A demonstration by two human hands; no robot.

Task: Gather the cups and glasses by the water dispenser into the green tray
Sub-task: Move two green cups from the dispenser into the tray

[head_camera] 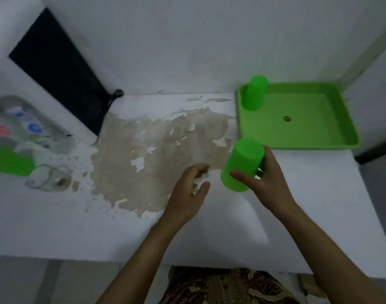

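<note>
One cup already sat upside down in the tray, the right hand gripped a second just short of it, left hand loosely spread and empty, while another cup and a glass waited by the dispenser.

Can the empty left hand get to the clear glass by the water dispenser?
Probably yes. The left hand is open and empty, and only bare, peeling white tabletop lies between it and the clear drinking glass at far left. It would need a long sideways stretch.
</note>
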